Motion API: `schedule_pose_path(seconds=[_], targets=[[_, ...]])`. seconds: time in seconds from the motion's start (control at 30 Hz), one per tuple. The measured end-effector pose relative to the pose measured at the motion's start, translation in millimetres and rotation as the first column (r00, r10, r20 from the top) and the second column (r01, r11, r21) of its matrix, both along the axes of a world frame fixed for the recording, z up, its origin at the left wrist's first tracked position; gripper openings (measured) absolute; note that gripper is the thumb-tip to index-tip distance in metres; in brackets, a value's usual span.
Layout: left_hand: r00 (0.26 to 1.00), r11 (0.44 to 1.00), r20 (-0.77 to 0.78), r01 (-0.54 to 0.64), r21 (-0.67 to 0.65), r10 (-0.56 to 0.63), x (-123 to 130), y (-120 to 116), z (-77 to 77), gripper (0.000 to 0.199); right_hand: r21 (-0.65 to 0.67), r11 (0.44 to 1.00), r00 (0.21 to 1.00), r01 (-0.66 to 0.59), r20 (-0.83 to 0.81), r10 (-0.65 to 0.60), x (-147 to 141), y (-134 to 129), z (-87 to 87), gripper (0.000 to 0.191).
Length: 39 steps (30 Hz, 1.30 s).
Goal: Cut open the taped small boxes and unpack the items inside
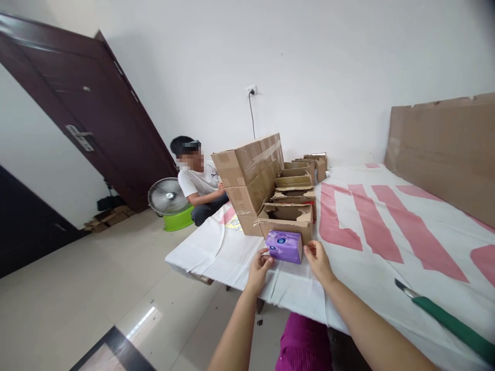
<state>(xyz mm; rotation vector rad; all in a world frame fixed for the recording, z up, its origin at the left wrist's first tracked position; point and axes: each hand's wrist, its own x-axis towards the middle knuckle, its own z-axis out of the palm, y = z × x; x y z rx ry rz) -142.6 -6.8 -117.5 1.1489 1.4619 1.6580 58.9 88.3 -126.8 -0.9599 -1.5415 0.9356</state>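
Note:
A purple soft pack of tissues (284, 248) lies on the white cloth, in front of the nearest open cardboard box (285, 229). My left hand (260, 269) is at the pack's left end, thumb low on the front corner and fingers curled behind. At the opposite end, my right hand (319, 262) has its bent fingertips against or very close to the side. The pack sits between both hands. Behind it, several open boxes stand in a row running away from me, beside a stack of taped closed cartons (247, 180).
A green-handled knife (444, 319) lies at the right on the printed cloth (359, 232). A large cardboard panel (444, 154) stands at the back right. Beyond the cartons a person (204, 185) crouches near a fan (169, 196) and a green basin (178, 220).

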Motion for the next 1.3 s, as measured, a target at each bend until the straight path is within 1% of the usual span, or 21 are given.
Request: schedule_pose_path(seconds=[0.07, 0.1, 0.13, 0.17, 0.27, 0.33, 0.4, 0.5, 0.6, 0.67, 0.77, 0.97, 1.3], targets=[[1.0, 1.0, -0.003, 0.012, -0.003, -0.012, 0, 1, -0.8, 0.063, 0.007, 0.995, 0.995, -0.099, 0.002, 0.099, -2, -4, 1.5, 0.037], [1.0, 1.0, -0.004, 0.01, -0.003, -0.01, 0, 2, -1.4, 0.063, 0.011, 0.992, 0.992, -0.127, 0.001, 0.127, -4, -6, 2.0, 0.036], [1.0, 1.0, -0.007, 0.004, 0.0, -0.004, 0, 2, -2.1, 0.062, 0.013, 0.991, 0.991, -0.13, -0.002, 0.13, -4, -7, 2.1, 0.036], [1.0, 1.0, -0.01, -0.005, 0.004, 0.005, 0, 2, -2.8, 0.061, 0.012, 0.994, 0.994, -0.108, -0.008, 0.108, -5, -7, 1.9, 0.037], [0.999, 0.999, -0.024, -0.039, 0.02, 0.039, -1, 3, -5.2, 0.058, -0.005, 1.0, 0.999, 0.023, -0.027, -0.023, -3, -2, -0.8, 0.043], [0.997, 0.997, -0.04, -0.067, 0.029, 0.068, -2, 4, -6.3, 0.056, -0.016, 0.997, 0.997, 0.069, -0.027, -0.07, -1, 2, -3.2, 0.045], [0.994, 0.995, -0.057, -0.096, 0.033, 0.098, -3, 4, -6.6, 0.053, -0.018, 0.999, 0.999, 0.043, -0.019, -0.043, -2, 4, -5.1, 0.043], [0.99, 0.993, -0.084, -0.112, 0.025, 0.114, -3, 4, -5.5, 0.05, -0.005, 0.997, 0.997, -0.074, 0.007, 0.074, -6, -1, -6.4, 0.039], [0.991, 0.996, -0.099, -0.091, 0.016, 0.092, -2, 3, -3.3, 0.048, 0.009, 0.99, 0.99, -0.138, 0.032, 0.137, -10, -7, -6.5, 0.044], [0.992, 0.997, -0.102, -0.074, 0.012, 0.075, -2, 2, -2.0, 0.047, 0.004, 0.99, 0.989, -0.144, 0.046, 0.143, -10, -7, -6.6, 0.044], [0.993, 0.998, -0.1, -0.061, 0.009, 0.062, -2, 2, -1.2, 0.045, -0.016, 0.989, 0.987, -0.149, 0.065, 0.15, -8, -4, -7.7, 0.039], [0.995, 0.999, -0.082, -0.052, 0.013, 0.052, -4, 3, -3.8, 0.046, -0.033, 0.987, 0.983, -0.154, 0.097, 0.157, -6, -2, -9.2, 0.034], [0.997, 0.998, -0.052, -0.047, 0.03, 0.049, -5, 5, -8.7, 0.048, -0.042, 0.986, 0.976, -0.162, 0.142, 0.166, -5, -4, -1.2, 0.03]])
